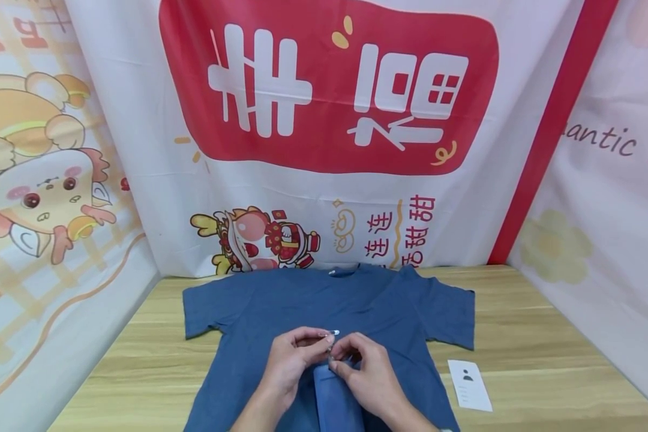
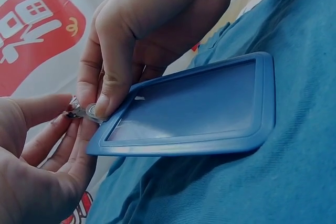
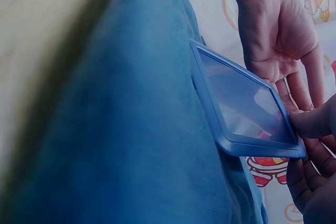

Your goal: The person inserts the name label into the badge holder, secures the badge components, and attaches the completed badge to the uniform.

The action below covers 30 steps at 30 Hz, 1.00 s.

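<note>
A blue badge holder [image 2: 184, 108] with a clear window is held by its top end over a blue T-shirt [image 1: 389, 300]. My left hand [image 1: 291, 363] pinches a small metal clip [image 2: 76, 109] at that end. From the other side, my right hand [image 1: 369, 372] pinches the strap with a round snap [image 2: 92, 110], thumb pressed on it, where it joins the holder. The fingers of both hands nearly meet there. In the right wrist view the holder's lower end stands close by the shirt, and fingers hide the clip.
The T-shirt lies spread on a wooden table [image 1: 524, 324], its collar toward the back. A white card [image 1: 470, 386] with a person icon lies to the right of the shirt. Printed cloth curtains [image 1: 324, 186] stand along the back and both sides.
</note>
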Available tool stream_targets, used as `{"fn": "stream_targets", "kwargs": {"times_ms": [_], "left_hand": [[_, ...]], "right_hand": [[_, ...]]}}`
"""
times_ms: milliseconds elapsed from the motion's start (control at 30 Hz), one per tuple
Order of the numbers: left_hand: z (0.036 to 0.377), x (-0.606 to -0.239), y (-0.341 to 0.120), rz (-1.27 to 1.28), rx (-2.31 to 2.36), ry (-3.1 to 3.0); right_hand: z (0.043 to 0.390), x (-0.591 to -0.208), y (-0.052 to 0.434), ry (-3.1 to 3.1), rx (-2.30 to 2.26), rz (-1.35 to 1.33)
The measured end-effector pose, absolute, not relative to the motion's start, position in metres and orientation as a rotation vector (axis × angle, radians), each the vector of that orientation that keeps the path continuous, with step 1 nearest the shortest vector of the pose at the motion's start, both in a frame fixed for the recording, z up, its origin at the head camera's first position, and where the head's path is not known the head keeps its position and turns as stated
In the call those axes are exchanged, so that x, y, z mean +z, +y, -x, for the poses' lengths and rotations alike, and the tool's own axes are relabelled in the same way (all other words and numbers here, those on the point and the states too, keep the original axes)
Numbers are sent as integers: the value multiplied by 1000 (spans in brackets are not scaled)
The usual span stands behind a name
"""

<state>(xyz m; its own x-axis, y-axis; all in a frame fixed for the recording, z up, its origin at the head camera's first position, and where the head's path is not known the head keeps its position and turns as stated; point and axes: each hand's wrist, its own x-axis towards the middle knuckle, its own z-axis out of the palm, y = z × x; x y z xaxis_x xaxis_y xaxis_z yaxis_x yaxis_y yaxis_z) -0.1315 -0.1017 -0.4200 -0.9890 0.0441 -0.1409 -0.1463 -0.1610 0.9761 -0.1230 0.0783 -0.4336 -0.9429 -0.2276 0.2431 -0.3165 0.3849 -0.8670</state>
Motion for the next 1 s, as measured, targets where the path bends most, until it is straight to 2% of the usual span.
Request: {"fn": "stream_targets", "kwargs": {"times_ms": [400, 667, 1000], "left_hand": [[130, -420, -92, 214, 2319, 2042], [131, -425, -92, 213, 2390, 2009], [132, -417, -108, 129, 2258, 1928]], "right_hand": [[116, -435, 75, -2426, 1373, -698], [115, -437, 74, -2456, 1326, -710], [118, -438, 76, -2459, 1383, -666]]}}
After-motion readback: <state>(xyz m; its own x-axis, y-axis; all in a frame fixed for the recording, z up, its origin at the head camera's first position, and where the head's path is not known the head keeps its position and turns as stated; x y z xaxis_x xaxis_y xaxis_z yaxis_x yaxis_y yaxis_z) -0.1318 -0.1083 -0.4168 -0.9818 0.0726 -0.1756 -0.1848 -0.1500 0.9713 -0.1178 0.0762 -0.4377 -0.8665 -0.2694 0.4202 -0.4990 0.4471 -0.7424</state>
